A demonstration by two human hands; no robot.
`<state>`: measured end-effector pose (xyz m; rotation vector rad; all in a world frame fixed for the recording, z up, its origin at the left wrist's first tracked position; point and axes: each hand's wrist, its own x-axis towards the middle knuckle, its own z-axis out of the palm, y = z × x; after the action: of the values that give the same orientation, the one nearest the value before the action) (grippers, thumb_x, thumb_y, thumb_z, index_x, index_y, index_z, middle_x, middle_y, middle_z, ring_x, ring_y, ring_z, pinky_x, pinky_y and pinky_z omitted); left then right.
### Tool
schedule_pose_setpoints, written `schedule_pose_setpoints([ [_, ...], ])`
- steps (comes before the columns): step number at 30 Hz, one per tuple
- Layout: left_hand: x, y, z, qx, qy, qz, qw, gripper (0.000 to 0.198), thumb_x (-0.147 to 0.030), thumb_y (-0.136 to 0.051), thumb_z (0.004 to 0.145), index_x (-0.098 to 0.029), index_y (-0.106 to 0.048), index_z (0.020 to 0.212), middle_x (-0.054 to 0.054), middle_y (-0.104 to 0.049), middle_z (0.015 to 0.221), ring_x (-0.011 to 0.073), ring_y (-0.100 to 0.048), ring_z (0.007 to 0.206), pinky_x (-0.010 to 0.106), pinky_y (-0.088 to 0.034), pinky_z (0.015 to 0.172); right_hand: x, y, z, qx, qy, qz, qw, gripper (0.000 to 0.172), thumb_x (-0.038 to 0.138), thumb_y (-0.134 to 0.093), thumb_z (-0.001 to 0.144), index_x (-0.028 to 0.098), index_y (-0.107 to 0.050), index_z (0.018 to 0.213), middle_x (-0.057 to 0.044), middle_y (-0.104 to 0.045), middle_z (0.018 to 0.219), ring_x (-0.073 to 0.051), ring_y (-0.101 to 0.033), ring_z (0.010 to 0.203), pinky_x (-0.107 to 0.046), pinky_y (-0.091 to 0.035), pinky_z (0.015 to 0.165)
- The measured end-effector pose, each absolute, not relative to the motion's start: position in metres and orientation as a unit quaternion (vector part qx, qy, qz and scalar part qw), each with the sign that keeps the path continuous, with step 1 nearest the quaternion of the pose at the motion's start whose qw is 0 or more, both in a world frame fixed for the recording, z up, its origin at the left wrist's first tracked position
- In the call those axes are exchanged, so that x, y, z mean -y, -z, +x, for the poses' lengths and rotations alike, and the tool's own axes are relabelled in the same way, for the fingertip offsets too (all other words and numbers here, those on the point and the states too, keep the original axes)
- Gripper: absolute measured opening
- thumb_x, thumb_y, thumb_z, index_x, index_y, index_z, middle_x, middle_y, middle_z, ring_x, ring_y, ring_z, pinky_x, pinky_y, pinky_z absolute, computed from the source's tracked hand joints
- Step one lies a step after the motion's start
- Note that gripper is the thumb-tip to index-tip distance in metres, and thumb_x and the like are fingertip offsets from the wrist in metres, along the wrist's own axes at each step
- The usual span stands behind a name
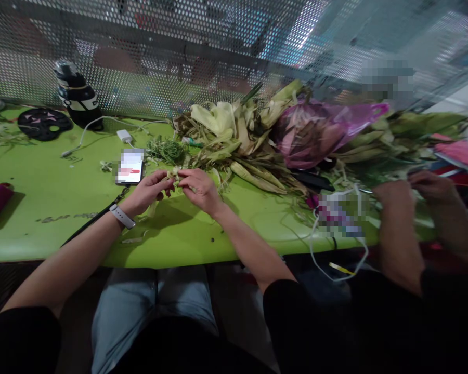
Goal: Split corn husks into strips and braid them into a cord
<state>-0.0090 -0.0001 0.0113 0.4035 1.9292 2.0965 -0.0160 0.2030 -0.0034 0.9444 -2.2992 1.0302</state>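
Note:
My left hand (153, 191), with a pale band on its wrist, pinches a light green strip of plant matter (174, 178). From the other side my right hand (200, 191) grips the same strip, and the fingertips of both hands nearly meet above the green table (78, 197). Part of the strip hangs below my left fingers. Just behind my hands lies a bunch of thin green strands (167, 150). A phone (130, 166) with a lit screen rests to the left of them.
Corn husks (242, 130) and a pink plastic bag (308, 132) are piled at the back. On the left stand a dark bottle (79, 98) and a black fan-like object (42, 123). At right, another person's hands (398, 192) work near a white cord (314, 249).

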Motion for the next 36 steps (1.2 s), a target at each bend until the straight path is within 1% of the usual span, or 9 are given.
schedule_pose_setpoints([
  [5, 0.002, -0.011, -0.013, -0.598, -0.781, 0.109, 0.146, 0.017, -0.027, -0.072, 0.076, -0.017, -0.068, 0.089, -0.003, -0.05, 0.059, 0.008, -0.038, 0.05, 0.022, -0.025, 0.046, -0.204, -0.002, -0.013, 0.793, -0.495, 0.296, 0.196, 0.012, 0.028, -0.056, 0.086, 0.022, -0.066, 0.081, -0.008, -0.072, 0.12, -0.024, -0.064, 0.116, -0.046, -0.049, 0.104],
  [9, 0.0, -0.012, -0.013, -0.569, -0.798, 0.09, 0.178, 0.019, -0.023, -0.068, 0.073, -0.016, -0.068, 0.091, -0.003, -0.05, 0.055, 0.0088, -0.037, 0.046, 0.023, -0.023, 0.044, -0.204, -0.001, -0.019, 0.796, -0.561, 0.18, 0.134, 0.04, 0.053, -0.049, 0.095, 0.022, -0.07, 0.08, -0.008, -0.074, 0.103, -0.023, -0.067, 0.104, -0.043, -0.05, 0.102],
  [12, -0.003, -0.012, -0.011, -0.561, -0.796, 0.08, 0.212, 0.02, -0.023, -0.069, 0.072, -0.015, -0.066, 0.09, -0.001, -0.054, 0.057, 0.0092, -0.043, 0.048, 0.022, -0.028, 0.044, -0.2, 0.001, -0.023, 0.783, -0.6, 0.158, 0.029, 0.053, 0.065, -0.046, 0.095, 0.021, -0.073, 0.086, -0.007, -0.075, 0.097, -0.021, -0.069, 0.1, -0.04, -0.052, 0.099],
  [14, -0.004, -0.01, -0.01, -0.561, -0.79, 0.076, 0.236, 0.024, -0.024, -0.071, 0.071, -0.015, -0.066, 0.092, 0.0, -0.057, 0.061, 0.0094, -0.047, 0.05, 0.021, -0.033, 0.045, -0.198, 0.003, -0.023, 0.758, -0.635, 0.148, -0.019, 0.048, 0.064, -0.057, 0.09, 0.019, -0.074, 0.09, -0.006, -0.076, 0.097, -0.02, -0.07, 0.096, -0.038, -0.055, 0.094],
  [16, -0.005, -0.008, -0.008, -0.57, -0.779, 0.08, 0.25, 0.026, -0.031, -0.073, 0.073, -0.015, -0.067, 0.093, 0.001, -0.059, 0.062, 0.0096, -0.049, 0.05, 0.021, -0.033, 0.044, -0.195, 0.005, -0.022, 0.737, -0.663, 0.127, -0.026, 0.04, 0.057, -0.071, 0.082, 0.019, -0.075, 0.093, -0.006, -0.077, 0.096, -0.019, -0.07, 0.09, -0.037, -0.057, 0.089],
  [21, -0.006, -0.008, -0.002, -0.64, -0.723, 0.125, 0.227, 0.039, -0.055, -0.072, 0.082, -0.016, -0.066, 0.083, -0.001, -0.055, 0.051, 0.0085, -0.044, 0.041, 0.022, -0.027, 0.038, -0.189, 0.005, -0.019, 0.668, -0.737, 0.104, -0.028, 0.028, 0.041, -0.084, 0.068, 0.021, -0.077, 0.085, -0.002, -0.077, 0.088, -0.016, -0.07, 0.087, -0.034, -0.057, 0.087],
  [29, -0.005, -0.016, 0.002, -0.64, -0.7, 0.133, 0.289, 0.038, -0.054, -0.07, 0.085, -0.017, -0.066, 0.095, -0.004, -0.051, 0.043, 0.006, -0.031, 0.031, 0.02, -0.016, 0.032, -0.184, 0.001, -0.016, 0.564, -0.815, 0.076, -0.104, 0.028, 0.037, -0.092, 0.059, 0.021, -0.078, 0.078, 0.001, -0.074, 0.079, -0.01, -0.064, 0.072, -0.026, -0.053, 0.072],
  [33, -0.007, -0.012, 0.002, -0.625, -0.704, 0.138, 0.309, 0.033, -0.047, -0.076, 0.079, -0.016, -0.068, 0.088, 0.0, -0.058, 0.05, 0.0071, -0.042, 0.038, 0.019, -0.022, 0.036, -0.183, 0.003, -0.018, 0.561, -0.82, 0.077, -0.085, 0.03, 0.037, -0.092, 0.059, 0.02, -0.078, 0.08, 0.0, -0.075, 0.083, -0.011, -0.063, 0.073, -0.026, -0.053, 0.067],
  [36, -0.008, -0.007, 0.001, -0.611, -0.726, 0.096, 0.303, 0.034, -0.042, -0.082, 0.074, -0.016, -0.069, 0.092, 0.003, -0.065, 0.063, 0.0111, -0.057, 0.052, 0.018, -0.036, 0.044, -0.187, 0.002, -0.019, 0.585, -0.802, 0.088, -0.089, 0.031, 0.043, -0.09, 0.064, 0.021, -0.077, 0.082, -0.001, -0.074, 0.084, -0.012, -0.064, 0.074, -0.027, -0.055, 0.073],
])
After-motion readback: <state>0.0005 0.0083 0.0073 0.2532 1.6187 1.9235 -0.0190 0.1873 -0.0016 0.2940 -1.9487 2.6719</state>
